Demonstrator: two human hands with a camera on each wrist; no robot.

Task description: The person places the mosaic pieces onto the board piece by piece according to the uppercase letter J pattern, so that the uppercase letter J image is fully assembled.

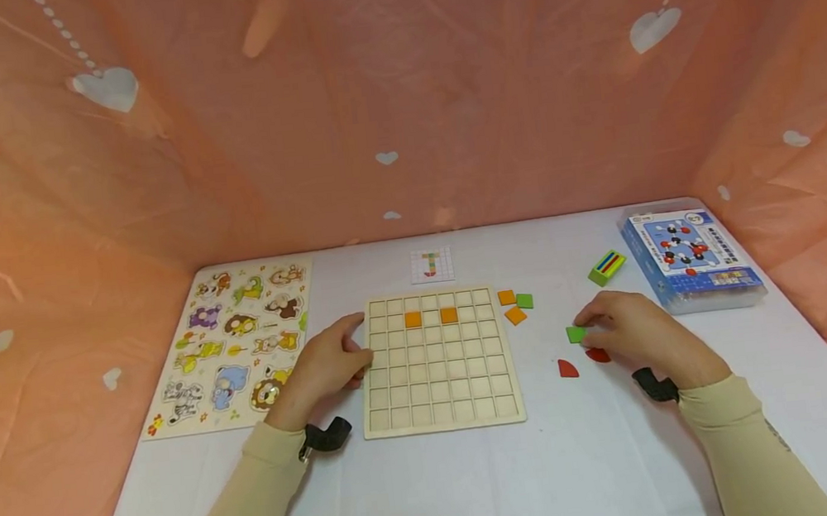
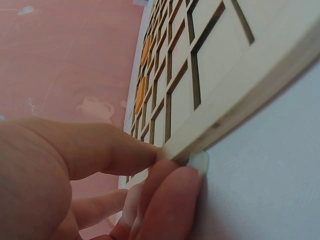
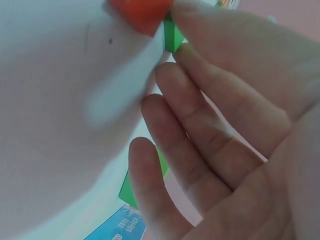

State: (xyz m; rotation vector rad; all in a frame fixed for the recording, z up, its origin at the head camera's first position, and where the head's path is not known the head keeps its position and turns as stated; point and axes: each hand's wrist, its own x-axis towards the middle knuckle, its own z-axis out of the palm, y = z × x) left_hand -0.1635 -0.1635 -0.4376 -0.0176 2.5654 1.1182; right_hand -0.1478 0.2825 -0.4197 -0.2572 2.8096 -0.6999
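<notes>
The wooden grid board (image 1: 440, 362) lies flat on the table, with two orange square tiles (image 1: 413, 319) in its second row from the far side. My left hand (image 1: 328, 359) pinches the board's left edge; in the left wrist view the thumb and fingers (image 2: 172, 200) meet at the frame. To the right of the board, my right hand (image 1: 625, 329) pinches a green square tile (image 1: 575, 334) between thumb and index finger, the other fingers spread loosely. A red quarter-circle tile (image 1: 598, 355) is partly hidden under that hand, and another red quarter-circle piece (image 1: 568, 368) lies nearby.
Orange tiles (image 1: 515, 315) and a green one (image 1: 525, 301) lie beside the board. A pattern card (image 1: 432, 265) sits behind it. An animal puzzle board (image 1: 231, 346) is at left; a green striped block (image 1: 606, 268) and a boxed set (image 1: 691, 254) stand at right.
</notes>
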